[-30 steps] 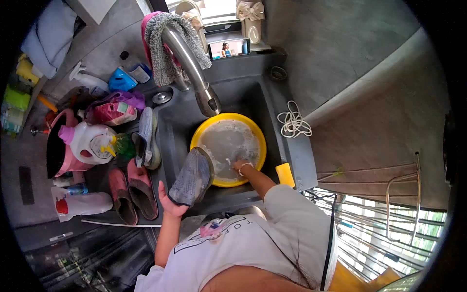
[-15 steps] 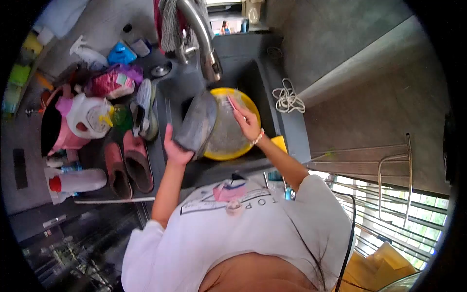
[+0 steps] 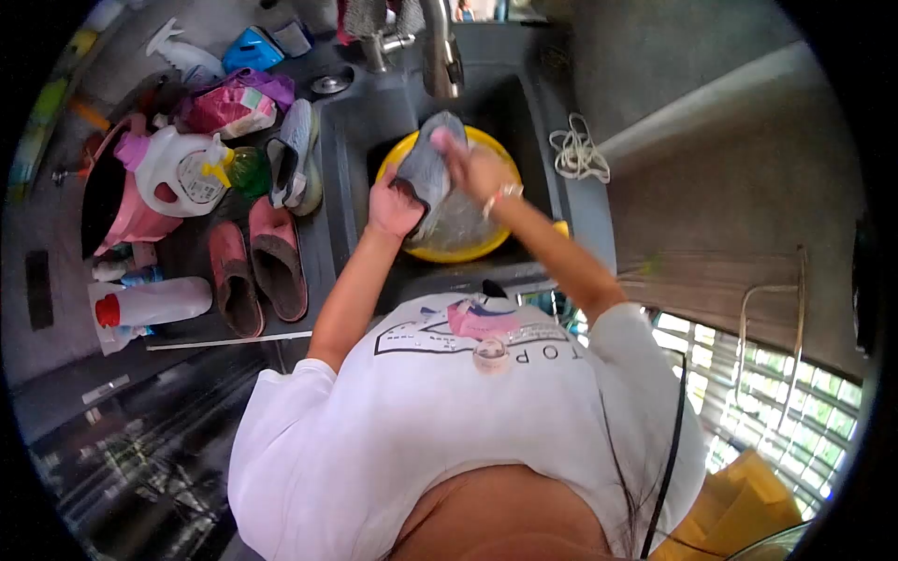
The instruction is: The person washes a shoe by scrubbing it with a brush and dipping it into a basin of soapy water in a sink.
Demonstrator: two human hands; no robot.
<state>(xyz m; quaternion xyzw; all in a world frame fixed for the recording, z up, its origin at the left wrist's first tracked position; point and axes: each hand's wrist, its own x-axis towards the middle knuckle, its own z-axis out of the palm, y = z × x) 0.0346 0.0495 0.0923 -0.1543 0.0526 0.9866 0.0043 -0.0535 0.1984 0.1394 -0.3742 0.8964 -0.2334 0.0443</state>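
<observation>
My left hand [image 3: 395,208] is wrapped round the near end of a grey slipper [image 3: 429,176], which is tilted over a yellow basin [image 3: 460,254]. Cloudy, sudsy water shows in the basin, which sits in the dark sink [image 3: 341,178]. In my right hand [image 3: 482,170] is a pink scrub brush [image 3: 443,140], held against the slipper's upper part; motion blurs the brush and fingers. The tap [image 3: 440,56] hangs just beyond the basin.
Left of the sink are pink slippers [image 3: 278,252], a grey shoe [image 3: 297,154], a white detergent jug [image 3: 178,168], a green bottle [image 3: 249,171] and a red-capped bottle [image 3: 159,301]. A coiled white cord [image 3: 578,150] lies on the right rim.
The slipper has moved from the basin's left side to above it. My right hand has brought the brush from over the water onto the slipper. The view has shifted slightly.
</observation>
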